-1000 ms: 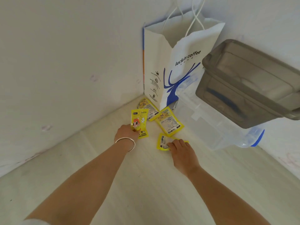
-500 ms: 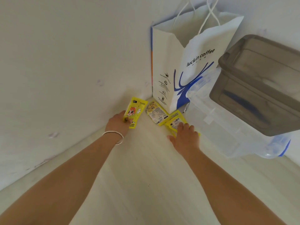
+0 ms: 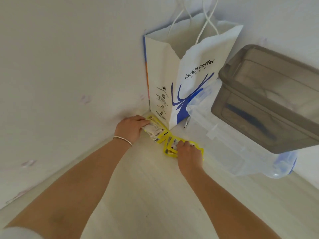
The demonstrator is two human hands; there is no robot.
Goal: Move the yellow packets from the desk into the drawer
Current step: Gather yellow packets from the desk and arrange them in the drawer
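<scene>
left hand [image 3: 132, 127]: fingers curled round flat yellow foil packets [image 3: 156, 131] in the corner of the pale wooden surface [image 3: 146, 195], beside a white paper coffee bag [image 3: 183, 83]. right hand [image 3: 189, 153]: fingers bent down over more yellow packets [image 3: 170, 146]; grip unclear. risk: slick stacked packets may fan out and slip when lifted; no drawer in view.

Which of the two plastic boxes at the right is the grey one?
The upper box: tinted grey, and it sits on top of the clear box, which has blue clips.

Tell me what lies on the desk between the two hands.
In the head view, yellow packets fill most of the stretch between the left hand and right hand, with little bare desk showing.
</scene>
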